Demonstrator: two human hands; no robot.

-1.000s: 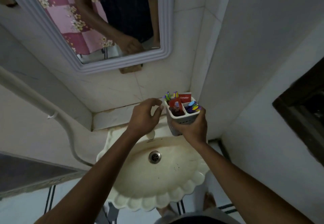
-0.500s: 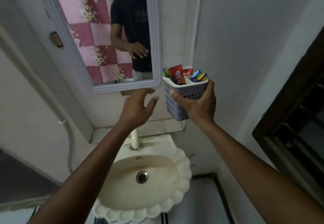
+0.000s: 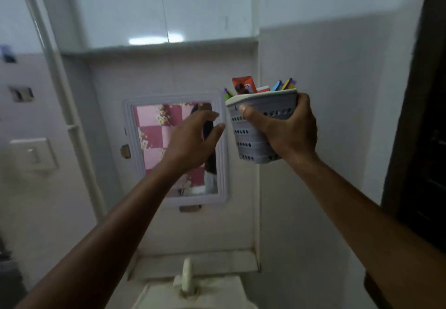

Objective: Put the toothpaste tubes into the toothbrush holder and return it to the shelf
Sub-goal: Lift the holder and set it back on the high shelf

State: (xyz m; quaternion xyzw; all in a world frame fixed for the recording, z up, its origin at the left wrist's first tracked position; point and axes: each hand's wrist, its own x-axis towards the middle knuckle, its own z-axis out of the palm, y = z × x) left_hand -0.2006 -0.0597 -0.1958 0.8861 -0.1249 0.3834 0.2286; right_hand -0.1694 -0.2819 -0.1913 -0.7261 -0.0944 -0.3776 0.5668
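My right hand [image 3: 287, 132] grips a grey perforated toothbrush holder [image 3: 251, 139] from its right side, held up at mirror height. Red toothpaste tubes [image 3: 243, 85] and several coloured toothbrush handles [image 3: 284, 84] stick out of its top. My left hand [image 3: 193, 139] hovers just left of the holder with its fingers spread, not touching it. A ledge-like shelf [image 3: 159, 49] runs along the wall above the mirror, higher than the holder.
A white-framed mirror [image 3: 176, 151] hangs on the wall behind my left hand. Below are a tap [image 3: 185, 277] and the basin's rim [image 3: 193, 294]. A white pipe [image 3: 55, 79] runs down the left wall. A dark door frame [image 3: 420, 115] stands at the right.
My right hand has lifted the holder from above the basin up to mirror height. My left hand rose alongside it, and my view tilted up toward the shelf.
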